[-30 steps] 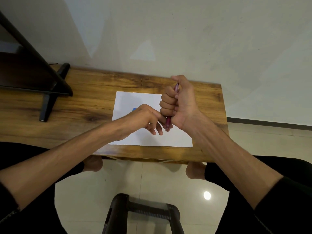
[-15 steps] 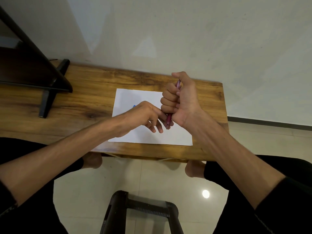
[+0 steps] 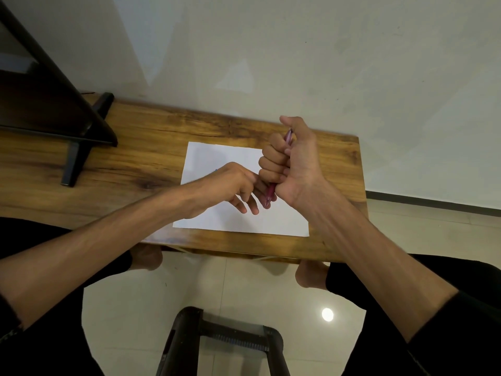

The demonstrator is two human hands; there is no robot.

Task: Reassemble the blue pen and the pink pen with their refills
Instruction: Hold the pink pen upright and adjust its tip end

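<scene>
Pink pen (image 3: 271,191) — translucent; white paper (image 3: 230,156); table (image 3: 151,147) — brown woodgrain; black sleeves (image 3: 461,335).

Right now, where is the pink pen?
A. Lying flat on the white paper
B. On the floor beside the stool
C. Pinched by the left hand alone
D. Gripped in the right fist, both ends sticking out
D: the right hand has its fingers curled round the pink pen, whose ends show above and below the fist, held over the white paper.
</scene>
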